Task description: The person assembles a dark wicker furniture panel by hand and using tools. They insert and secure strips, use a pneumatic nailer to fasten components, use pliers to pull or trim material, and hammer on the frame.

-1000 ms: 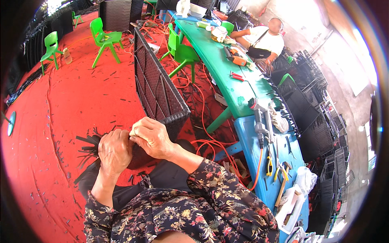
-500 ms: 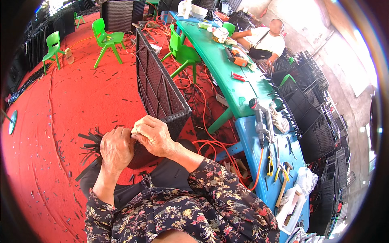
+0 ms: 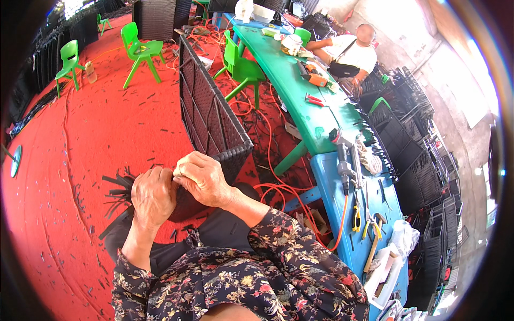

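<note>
Both hands meet over the near end of a dark woven panel (image 3: 211, 125) that stands tilted in front of me. My left hand (image 3: 152, 195) is closed, with a bundle of black strips (image 3: 116, 190) fanning out on its far left side. Against its fingertips, my right hand (image 3: 201, 179) is pinched at the panel's near corner. Whatever lies between the fingers is hidden. The panel's lower end rests at my dark-trousered lap (image 3: 230, 230).
At right, a green table (image 3: 300, 115) carries an orange tool (image 3: 316, 80) and red-handled pliers (image 3: 315, 100). A blue table (image 3: 329, 176) holds a power tool (image 3: 344, 166) and a hammer (image 3: 375, 241). An orange hose (image 3: 342, 224) trails down. Green chairs (image 3: 142, 51) stand ahead; a person (image 3: 350, 56) sits beyond.
Almost nothing differs. My left hand has shifted very slightly to the left, while the right hand and the panel keep their places.
</note>
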A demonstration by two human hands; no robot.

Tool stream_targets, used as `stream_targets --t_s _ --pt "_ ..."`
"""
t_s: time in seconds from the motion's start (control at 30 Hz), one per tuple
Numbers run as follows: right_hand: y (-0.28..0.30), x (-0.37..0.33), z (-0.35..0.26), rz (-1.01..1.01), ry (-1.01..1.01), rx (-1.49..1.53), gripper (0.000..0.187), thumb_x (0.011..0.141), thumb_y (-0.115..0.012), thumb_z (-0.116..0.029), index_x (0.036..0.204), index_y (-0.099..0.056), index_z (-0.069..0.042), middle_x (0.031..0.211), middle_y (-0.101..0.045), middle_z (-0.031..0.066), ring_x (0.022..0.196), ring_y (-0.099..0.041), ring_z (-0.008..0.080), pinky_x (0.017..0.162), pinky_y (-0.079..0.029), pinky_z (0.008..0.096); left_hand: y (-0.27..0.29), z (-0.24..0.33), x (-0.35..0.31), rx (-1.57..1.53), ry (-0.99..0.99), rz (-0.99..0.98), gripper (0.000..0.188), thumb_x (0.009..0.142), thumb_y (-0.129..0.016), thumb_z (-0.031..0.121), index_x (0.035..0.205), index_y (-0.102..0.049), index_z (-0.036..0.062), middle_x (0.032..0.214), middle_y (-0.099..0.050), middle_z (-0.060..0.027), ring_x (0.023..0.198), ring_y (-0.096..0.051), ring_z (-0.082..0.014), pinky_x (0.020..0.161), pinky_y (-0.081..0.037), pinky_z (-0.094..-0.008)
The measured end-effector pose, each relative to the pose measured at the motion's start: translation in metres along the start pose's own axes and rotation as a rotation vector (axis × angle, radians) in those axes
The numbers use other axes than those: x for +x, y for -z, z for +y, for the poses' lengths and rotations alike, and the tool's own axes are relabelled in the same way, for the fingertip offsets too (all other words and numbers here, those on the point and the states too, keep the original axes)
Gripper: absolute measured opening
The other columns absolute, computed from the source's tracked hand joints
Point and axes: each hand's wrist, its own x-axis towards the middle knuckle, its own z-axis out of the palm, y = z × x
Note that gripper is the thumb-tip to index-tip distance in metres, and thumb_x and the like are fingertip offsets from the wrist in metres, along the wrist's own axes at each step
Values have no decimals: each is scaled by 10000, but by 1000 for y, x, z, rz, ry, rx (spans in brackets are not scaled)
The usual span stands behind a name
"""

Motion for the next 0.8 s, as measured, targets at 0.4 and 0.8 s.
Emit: stream_targets --t_s 0.4,0.8 --pt "2 4 -1 -21 13 33 157 689 -701 -22 796 -587 -36 781 -578 87 738 -577 291 633 -470 370 1 0 2 -33 2 16 130 714 -637 130 727 -524 65 656 -510 -95 638 -557 -290 574 -428 -402" --pt "6 7 3 -112 -99 100 113 759 -695 -31 824 -604 -8 803 -585 79 747 -586 256 655 -482 329 -3 -2 3 -26 -9 49 173 728 -657 186 702 -522 81 652 -520 -75 628 -565 -263 582 -434 -381"
